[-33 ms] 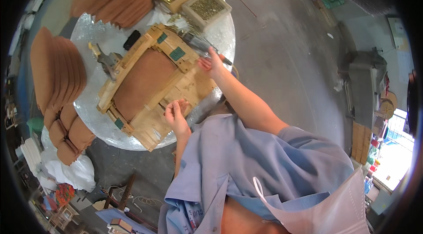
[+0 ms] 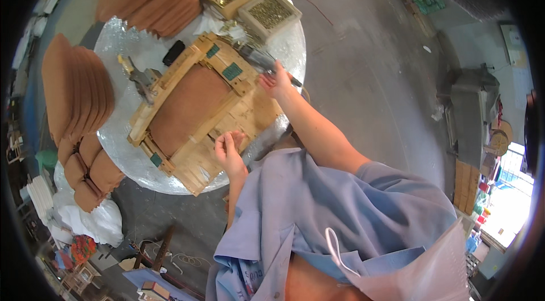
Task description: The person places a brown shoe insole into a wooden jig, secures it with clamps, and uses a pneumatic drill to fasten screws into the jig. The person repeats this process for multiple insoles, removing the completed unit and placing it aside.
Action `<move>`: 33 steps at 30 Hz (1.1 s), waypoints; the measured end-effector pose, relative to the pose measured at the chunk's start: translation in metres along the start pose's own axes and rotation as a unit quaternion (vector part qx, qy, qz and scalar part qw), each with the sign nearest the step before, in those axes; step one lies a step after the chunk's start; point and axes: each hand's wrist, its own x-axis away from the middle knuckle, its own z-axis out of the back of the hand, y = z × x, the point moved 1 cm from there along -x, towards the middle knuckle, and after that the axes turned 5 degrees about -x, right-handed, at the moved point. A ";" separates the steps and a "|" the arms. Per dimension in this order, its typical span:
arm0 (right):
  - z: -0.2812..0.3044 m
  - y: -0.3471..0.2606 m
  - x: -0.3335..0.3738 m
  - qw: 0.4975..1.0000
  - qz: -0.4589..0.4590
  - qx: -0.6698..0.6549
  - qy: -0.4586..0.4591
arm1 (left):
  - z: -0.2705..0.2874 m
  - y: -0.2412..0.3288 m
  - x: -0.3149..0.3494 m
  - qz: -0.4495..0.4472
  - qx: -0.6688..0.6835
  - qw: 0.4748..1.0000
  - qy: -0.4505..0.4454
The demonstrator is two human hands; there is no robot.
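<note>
Head view: wooden frame [image 2: 198,114] flat on round table [image 2: 119,45]. Left hand [image 2: 229,150] at frame's near edge, fingertips pinched, contents not discernible. Right hand [image 2: 276,81] at frame's far corner, fingers curled around grey power tool [image 2: 258,58].

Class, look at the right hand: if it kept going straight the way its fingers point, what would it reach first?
Probably the grey tool that the right hand is touching or nearly touching; beyond it, the small box of metal pieces.

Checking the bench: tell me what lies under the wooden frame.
The curved wooden frame rests on a round silvery tabletop; the surface directly beneath it is covered.
</note>
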 end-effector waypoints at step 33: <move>-0.029 -0.015 0.195 0.554 0.712 0.395 -0.173 | 0.066 0.026 -0.046 -0.040 -0.027 0.998 -0.049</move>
